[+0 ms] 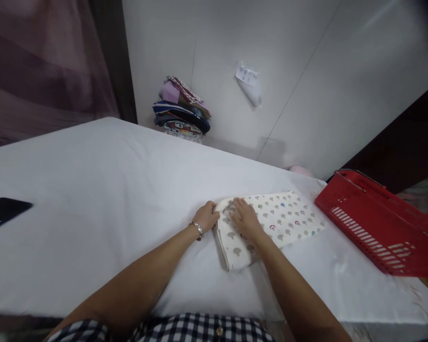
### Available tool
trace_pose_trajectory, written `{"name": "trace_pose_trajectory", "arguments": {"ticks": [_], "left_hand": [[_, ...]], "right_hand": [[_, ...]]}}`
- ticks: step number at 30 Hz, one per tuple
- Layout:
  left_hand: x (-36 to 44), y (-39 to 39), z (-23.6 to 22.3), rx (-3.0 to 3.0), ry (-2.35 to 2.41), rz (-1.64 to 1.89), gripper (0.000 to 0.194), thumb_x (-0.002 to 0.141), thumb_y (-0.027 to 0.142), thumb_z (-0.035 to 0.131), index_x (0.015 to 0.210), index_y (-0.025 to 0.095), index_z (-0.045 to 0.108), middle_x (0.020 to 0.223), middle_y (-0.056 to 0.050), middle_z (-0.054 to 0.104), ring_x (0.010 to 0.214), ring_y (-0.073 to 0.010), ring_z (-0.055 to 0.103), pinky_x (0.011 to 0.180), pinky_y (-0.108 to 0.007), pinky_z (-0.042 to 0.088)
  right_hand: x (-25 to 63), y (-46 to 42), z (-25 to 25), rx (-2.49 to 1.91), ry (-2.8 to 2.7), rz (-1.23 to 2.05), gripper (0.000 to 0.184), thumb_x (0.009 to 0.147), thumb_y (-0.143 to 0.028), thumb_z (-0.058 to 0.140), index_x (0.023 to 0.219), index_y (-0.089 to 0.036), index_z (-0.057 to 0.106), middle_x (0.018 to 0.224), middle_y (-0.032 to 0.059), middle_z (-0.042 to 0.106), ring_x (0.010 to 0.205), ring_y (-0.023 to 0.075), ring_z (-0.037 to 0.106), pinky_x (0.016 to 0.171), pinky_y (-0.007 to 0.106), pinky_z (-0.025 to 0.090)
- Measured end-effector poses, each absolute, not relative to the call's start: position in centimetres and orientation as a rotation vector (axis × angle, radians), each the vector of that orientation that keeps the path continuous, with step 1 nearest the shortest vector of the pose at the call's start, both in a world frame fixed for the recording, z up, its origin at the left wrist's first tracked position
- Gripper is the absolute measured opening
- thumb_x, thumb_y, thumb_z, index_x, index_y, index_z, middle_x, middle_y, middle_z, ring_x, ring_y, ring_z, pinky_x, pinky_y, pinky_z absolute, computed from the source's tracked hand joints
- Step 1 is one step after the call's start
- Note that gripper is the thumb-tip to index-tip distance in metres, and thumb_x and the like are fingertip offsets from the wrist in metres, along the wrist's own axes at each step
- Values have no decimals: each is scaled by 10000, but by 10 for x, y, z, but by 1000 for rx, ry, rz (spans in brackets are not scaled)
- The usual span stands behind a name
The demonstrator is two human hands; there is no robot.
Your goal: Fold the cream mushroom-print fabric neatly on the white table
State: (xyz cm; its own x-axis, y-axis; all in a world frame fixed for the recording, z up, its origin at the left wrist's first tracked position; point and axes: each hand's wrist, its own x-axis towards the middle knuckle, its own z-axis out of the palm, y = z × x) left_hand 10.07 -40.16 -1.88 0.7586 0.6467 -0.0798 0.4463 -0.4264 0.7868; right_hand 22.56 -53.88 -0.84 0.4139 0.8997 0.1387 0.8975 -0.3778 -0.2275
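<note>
A folded cream cloth (288, 216) printed with grey mushroom-like shapes and a few coloured ones lies on the white-covered table (92, 190). At its left folded edge, my left hand (206, 217), with a silver bracelet at the wrist, pinches the layers; part of its fingers is hidden. On top of the cloth rests my right hand (247, 221), palm down with the fingers stretched out, close to the left hand. The long flat cloth reaches right towards a red plastic basket.
The red basket (364, 223) with a metal handle stands at the table's right end. A dark flat device (5, 211) lies at the far left. Beyond the back edge is a stack of folded fabrics (181, 111). A labelled plastic bag (249, 85) lies farther back.
</note>
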Motion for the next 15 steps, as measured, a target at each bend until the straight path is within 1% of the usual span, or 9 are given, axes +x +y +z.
{"name": "trace_pose_trajectory", "arguments": {"ticks": [3,5,9,12,15], "left_hand": [[101,-401,-20,2067,807,288,238,749,241,481,980,190,510,693,2,608,613,-141,557,560,-238,366],[100,-401,-19,2067,807,283,241,746,237,481,980,189,511,703,-1,614,625,-143,563,568,-239,372],[101,-401,-16,2084,818,264,245,747,238,478,983,187,519,762,-18,635,689,-153,581,606,-241,385],[101,-402,-16,2107,811,274,235,741,237,478,966,190,523,789,-25,641,722,-160,585,622,-244,384],[101,-402,-17,2112,806,291,239,737,243,479,968,191,517,797,-29,640,725,-163,584,613,-245,379]], "right_hand": [[226,-532,-23,-2434,-1605,62,481,881,-416,365,1319,-215,375,1424,97,288,1314,257,220,1018,502,196],[227,-534,-29,-2431,-1610,39,477,882,-421,366,1314,-218,382,1427,98,282,1314,262,219,1016,506,200],[224,-535,-25,-2337,-1609,-60,437,868,-383,415,1270,-213,436,1373,112,376,1274,281,296,991,511,252],[217,-528,-19,-2173,-1680,-157,417,858,-336,444,1252,-200,458,1310,120,444,1228,263,359,981,474,299],[214,-521,-20,-2060,-1750,-195,394,840,-328,479,1207,-188,507,1234,131,499,1144,241,441,943,423,364]]}}
